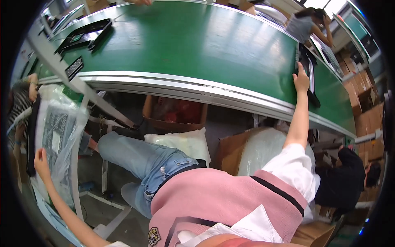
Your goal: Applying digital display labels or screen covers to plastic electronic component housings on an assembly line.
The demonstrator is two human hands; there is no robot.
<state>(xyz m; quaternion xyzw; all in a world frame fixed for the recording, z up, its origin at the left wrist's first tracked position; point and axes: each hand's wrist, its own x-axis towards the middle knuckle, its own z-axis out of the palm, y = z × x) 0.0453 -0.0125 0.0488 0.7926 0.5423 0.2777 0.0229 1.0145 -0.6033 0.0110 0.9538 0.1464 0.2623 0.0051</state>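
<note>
My right hand (302, 78) reaches far out over the green work surface (181, 45). Its fingers are closed on the edge of a long black plastic casing (311, 76) lying at the right. Off to the left, my left hand (41, 164) is at the edge of a stack of flat, plastic-wrapped panels (57, 127). Its fingers point upward, a little apart, and no object shows clearly between them. Another black plastic casing (86, 35) rests at the far left of the green surface, with a small dark printed card (74, 68) near it on the frame.
A silver rail (185, 87) edges the green surface. Below stand an open cardboard box (175, 111), a white padded bag (181, 144) and a large plastic-wrapped bundle (263, 152). Other people (306, 26) work nearby. A white post (55, 57) rises at the left.
</note>
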